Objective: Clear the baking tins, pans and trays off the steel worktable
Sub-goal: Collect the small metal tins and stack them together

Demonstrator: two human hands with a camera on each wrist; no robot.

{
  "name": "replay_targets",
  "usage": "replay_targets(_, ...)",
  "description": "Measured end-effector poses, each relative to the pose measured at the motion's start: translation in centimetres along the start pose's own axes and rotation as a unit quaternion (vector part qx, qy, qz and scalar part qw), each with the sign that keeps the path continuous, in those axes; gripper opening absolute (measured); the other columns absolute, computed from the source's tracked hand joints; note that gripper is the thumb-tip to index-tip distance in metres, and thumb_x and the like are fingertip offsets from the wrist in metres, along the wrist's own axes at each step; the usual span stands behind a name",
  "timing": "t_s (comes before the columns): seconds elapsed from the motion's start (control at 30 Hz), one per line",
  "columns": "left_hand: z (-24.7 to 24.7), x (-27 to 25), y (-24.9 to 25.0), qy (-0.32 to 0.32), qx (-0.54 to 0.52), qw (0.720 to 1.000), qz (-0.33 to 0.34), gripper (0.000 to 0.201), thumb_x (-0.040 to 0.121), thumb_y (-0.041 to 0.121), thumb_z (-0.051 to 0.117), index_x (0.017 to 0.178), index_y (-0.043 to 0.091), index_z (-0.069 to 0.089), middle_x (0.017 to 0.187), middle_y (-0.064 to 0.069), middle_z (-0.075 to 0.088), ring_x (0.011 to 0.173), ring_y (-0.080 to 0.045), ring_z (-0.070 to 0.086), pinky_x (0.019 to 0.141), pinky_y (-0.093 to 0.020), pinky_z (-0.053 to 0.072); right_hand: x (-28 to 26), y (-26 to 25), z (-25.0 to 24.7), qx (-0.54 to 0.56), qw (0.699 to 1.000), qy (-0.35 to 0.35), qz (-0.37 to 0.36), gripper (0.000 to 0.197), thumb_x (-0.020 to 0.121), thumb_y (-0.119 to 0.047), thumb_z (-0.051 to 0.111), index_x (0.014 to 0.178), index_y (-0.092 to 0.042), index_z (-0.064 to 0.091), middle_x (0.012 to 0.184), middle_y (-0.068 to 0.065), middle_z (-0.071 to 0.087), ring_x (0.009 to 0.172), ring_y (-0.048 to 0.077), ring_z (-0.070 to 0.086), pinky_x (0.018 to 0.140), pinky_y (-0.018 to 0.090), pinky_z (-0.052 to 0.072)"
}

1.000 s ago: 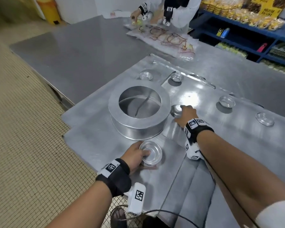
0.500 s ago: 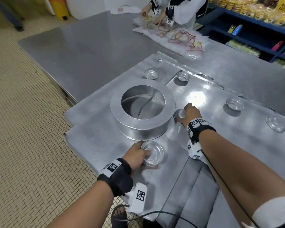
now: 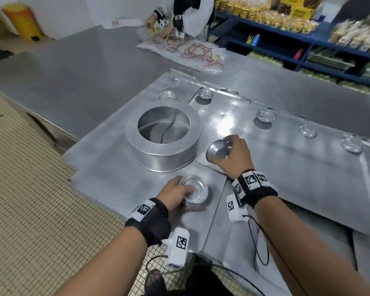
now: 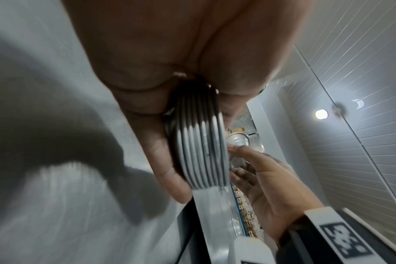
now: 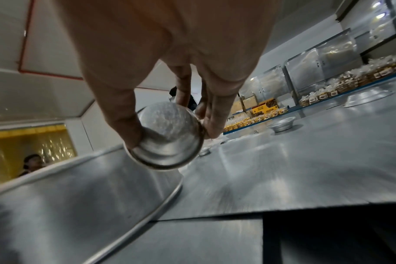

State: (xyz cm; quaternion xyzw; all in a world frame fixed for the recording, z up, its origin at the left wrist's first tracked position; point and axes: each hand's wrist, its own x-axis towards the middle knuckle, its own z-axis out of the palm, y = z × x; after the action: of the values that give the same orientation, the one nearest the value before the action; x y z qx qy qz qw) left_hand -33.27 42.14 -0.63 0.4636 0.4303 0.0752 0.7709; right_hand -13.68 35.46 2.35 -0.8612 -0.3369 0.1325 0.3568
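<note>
While half a second back the right hand (image 3: 233, 155) was just touching a small tin flat on the sheet beside the big round pan (image 3: 163, 137), the head view now has that small tin (image 3: 217, 149) lifted and tipped on edge, its round bottom facing the pan, pinched between thumb and fingers just right of the pan. Left hand (image 3: 175, 194) hasn't really moved: it's near the front of the pan, fingers curled over the rim of a stack of small tins (image 3: 193, 192) sitting mouth-up on the flat tray (image 3: 107, 180). More loose tins sit behind and to the right of the pan; the far-right ones are kinda blurry. Left wrist view: the stack (image 4: 201, 153) shows edge-on, several nested rims, clamped between thumb (image 4: 154, 142) and fingers, and the palm hides most of it, so I can't count the tins for sure. The other hand (image 4: 267, 189) pokes in behind it. Right wrist view: thumb (image 5: 118, 114) and fingertips (image 5: 211, 123) pinch the tilted tin (image 5: 167, 135) by its rim, base toward the camera, mouth facing away and hidden. It hangs clear of the sheet, right above the pan's wall (image 5: 79, 192).
</note>
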Motion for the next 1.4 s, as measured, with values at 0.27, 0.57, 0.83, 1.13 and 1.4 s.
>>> replay_targets(0.27,2.7,-2.1,-0.7,-0.086,-0.044,0.994,-0.053,0.048,0.093,0.048,0.062,0.120,0.008,0.065,0.119,-0.020,0.065,0.096,-0.041,0.068,0.078,-0.059,0.058,-10.0,0.9,-2.0,0.146,0.988,0.049,-0.032,0.063,0.062,-0.031,0.090,0.109,-0.026,0.048,0.106,-0.006,0.060,0.093,0.014,0.068,0.086,0.032,0.058)
replay_targets(0.57,7.6,-3.9,-1.4,-0.184,0.019,0.982,-0.047,0.058,0.093,0.062,0.051,0.121,0.014,0.069,0.115,-0.015,0.072,0.101,-0.034,0.070,0.089,-0.052,0.056,-16.4,4.2,-4.6,0.191,0.980,0.058,-0.006,0.067,0.060,-0.024,0.092,0.111,-0.029,0.050,0.118,-0.011,0.064,0.109,0.001,0.063,0.098,0.025,0.052)
replay_targets(0.83,14.2,-4.9,-3.0,-0.191,0.036,0.980,-0.033,0.029,0.098,0.024,0.057,0.121,0.011,0.067,0.114,-0.023,0.070,0.094,-0.032,0.070,0.083,-0.052,0.058,-18.7,8.2,-8.0,0.166,0.985,0.052,0.003,0.062,0.060,-0.032,0.087,0.106,-0.044,0.047,0.111,-0.017,0.067,0.105,0.002,0.065,0.095,0.034,0.055)
replay_targets(1.13,19.1,-4.6,-5.9,-0.178,0.049,0.982,-0.039,0.032,0.092,0.000,0.054,0.121,0.008,0.064,0.108,-0.025,0.069,0.087,-0.033,0.069,0.066,-0.044,0.060,-21.1,12.8,-11.7,0.221,0.975,0.010,0.019,0.062,0.073,-0.009,0.081,0.127,-0.020,0.053,0.121,-0.012,0.067,0.114,-0.001,0.062,0.099,0.018,0.047)
replay_targets(1.4,22.1,-5.2,-7.8,-0.174,0.068,0.981,-0.048,0.028,0.092,-0.007,0.057,0.118,0.001,0.060,0.114,-0.030,0.066,0.096,-0.043,0.067,0.072,-0.056,0.059,-21.5,16.3,-14.6,0.190,0.978,0.003,0.087,0.045,0.080,-0.003,0.072,0.123,-0.016,0.065,0.115,-0.008,0.070,0.106,0.000,0.065,0.097,0.019,0.050)
